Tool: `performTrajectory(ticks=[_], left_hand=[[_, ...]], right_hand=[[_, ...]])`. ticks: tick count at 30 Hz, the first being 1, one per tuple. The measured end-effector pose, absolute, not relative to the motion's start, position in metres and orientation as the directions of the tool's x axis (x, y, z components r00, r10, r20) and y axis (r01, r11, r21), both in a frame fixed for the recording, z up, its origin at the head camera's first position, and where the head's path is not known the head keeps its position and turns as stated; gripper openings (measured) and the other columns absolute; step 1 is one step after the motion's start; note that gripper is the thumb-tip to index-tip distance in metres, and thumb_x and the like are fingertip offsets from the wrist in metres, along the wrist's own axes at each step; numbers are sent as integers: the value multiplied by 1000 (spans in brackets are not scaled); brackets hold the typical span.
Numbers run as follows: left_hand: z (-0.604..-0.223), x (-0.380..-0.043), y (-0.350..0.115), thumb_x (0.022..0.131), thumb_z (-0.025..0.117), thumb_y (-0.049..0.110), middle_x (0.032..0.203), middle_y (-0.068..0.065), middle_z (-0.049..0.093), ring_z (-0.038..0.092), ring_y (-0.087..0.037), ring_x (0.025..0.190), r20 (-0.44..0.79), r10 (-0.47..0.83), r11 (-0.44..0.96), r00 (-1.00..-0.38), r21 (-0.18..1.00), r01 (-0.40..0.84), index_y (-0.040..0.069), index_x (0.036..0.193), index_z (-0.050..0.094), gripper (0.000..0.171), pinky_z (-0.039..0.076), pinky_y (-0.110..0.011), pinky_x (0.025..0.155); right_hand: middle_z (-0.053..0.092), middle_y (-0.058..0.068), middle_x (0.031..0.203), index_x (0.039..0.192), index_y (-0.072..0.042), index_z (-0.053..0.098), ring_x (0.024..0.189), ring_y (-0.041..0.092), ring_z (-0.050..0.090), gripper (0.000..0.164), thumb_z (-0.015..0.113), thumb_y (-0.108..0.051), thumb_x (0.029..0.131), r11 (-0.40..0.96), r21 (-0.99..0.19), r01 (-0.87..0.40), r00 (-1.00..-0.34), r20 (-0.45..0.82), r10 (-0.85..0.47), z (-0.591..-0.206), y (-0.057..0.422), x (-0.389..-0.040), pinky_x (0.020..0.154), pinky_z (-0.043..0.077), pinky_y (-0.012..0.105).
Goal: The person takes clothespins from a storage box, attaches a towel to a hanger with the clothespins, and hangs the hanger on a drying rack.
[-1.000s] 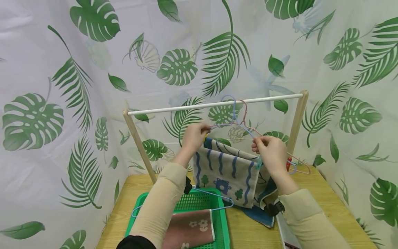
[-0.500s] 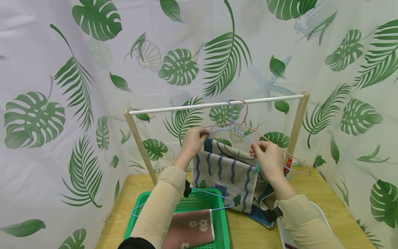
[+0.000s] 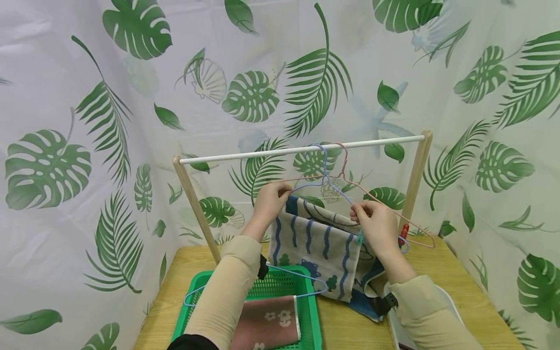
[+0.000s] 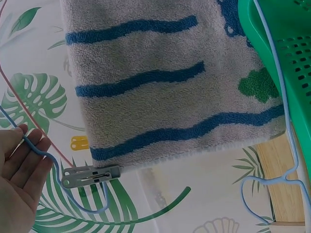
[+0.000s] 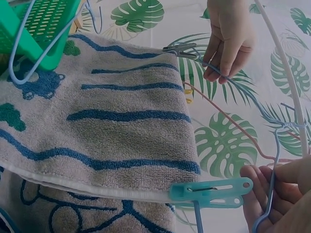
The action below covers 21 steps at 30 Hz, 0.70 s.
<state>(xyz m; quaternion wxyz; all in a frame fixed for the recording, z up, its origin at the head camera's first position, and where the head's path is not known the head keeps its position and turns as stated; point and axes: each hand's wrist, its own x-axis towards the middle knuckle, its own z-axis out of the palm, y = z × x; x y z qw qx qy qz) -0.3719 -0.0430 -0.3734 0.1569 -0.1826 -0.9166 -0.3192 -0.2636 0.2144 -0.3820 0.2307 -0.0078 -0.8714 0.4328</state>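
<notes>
The blue wire hanger (image 3: 339,190) has its hook over the white rod (image 3: 262,153), beside a pink hanger (image 3: 344,165). My left hand (image 3: 269,201) pinches its left arm, and my right hand (image 3: 378,226) holds its right arm between thumb and fingers. Below hangs a beige towel (image 3: 319,233) with wavy blue stripes. A grey clothespin (image 4: 90,176) clips its left corner, as the left wrist view shows. In the right wrist view, a teal clothespin (image 5: 209,191) grips the other corner. Another patterned towel (image 5: 97,213) hangs behind it.
A green basket (image 3: 317,316) at front left holds a folded pink towel (image 3: 271,321) and another blue hanger (image 3: 297,273). Wooden posts (image 3: 194,209) bear the rod. A red clothespin (image 3: 404,234) is near the pink hanger's right end. A white tray (image 3: 455,306) sits under my right forearm.
The blue hanger's hook has come down from above the rod onto it. Both hands have lowered slightly with the hanger, and the striped towel has dropped a little too.
</notes>
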Motion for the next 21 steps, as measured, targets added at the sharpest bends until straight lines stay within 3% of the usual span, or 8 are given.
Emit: performTrajectory(ticks=[6, 17, 21], left_hand=[[-378, -372, -50, 106, 67, 17, 115, -9, 81, 76, -24, 100, 377, 208, 733, -902, 550, 399, 8, 118, 80, 19, 63, -38, 86], [-381, -371, -73, 105, 68, 14, 111, -11, 82, 77, -27, 97, 412, 105, 734, -905, 582, 350, 8, 114, 82, 18, 64, -40, 83], [-385, -369, -87, 105, 68, 14, 110, -12, 82, 77, -28, 96, 392, 104, 736, -914, 588, 336, 6, 114, 81, 18, 64, -40, 82]], right_hand=[[81, 16, 94, 105, -2, 81, 83, 30, 73, 24, 64, -18, 107, 703, -686, -187, -877, 439, 196, -384, 218, -264, 68, 50, 28], [81, 18, 93, 109, -1, 82, 76, 26, 70, 18, 67, -10, 104, 716, -667, -208, -833, 504, 227, -387, 230, -259, 58, 44, 18], [81, 20, 94, 109, -1, 82, 74, 19, 68, 17, 68, -9, 103, 715, -670, -202, -811, 523, 261, -388, 238, -253, 56, 42, 15]])
